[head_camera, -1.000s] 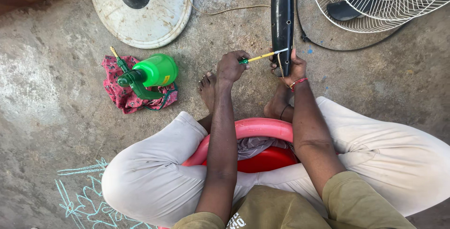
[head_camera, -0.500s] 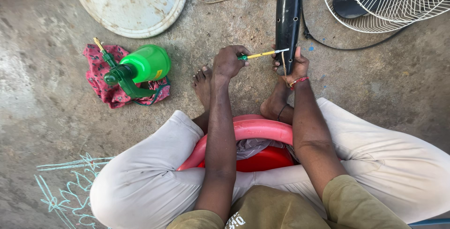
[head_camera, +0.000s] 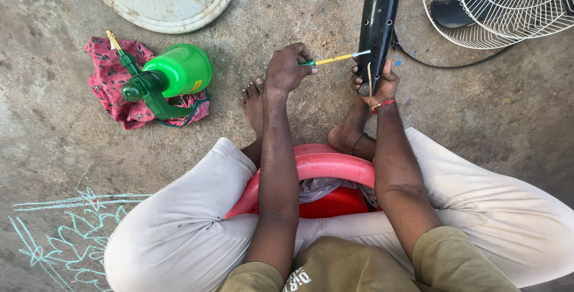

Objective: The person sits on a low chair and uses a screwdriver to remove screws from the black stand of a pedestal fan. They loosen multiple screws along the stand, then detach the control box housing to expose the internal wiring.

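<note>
Your left hand (head_camera: 286,69) is clenched on the green-and-yellow screwdriver (head_camera: 332,60), its tip now against the black fan column (head_camera: 378,26) at upper centre — before, it sat just short. Your right hand (head_camera: 376,86) grasps the column's lower end. The view has tipped down — the green spray bottle (head_camera: 170,77) lies lower left.

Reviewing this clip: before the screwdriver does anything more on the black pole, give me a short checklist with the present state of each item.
1. Left hand grips the screwdriver handle: ok.
2. Screwdriver tip meets the black pole: ok.
3. Tip seated in a screw: cannot tell.
4. Right hand steadies the pole's lower end: ok.
5. Feet away from the tip: ok.
6. Green spray bottle on the red cloth, away from the work: ok.
</note>
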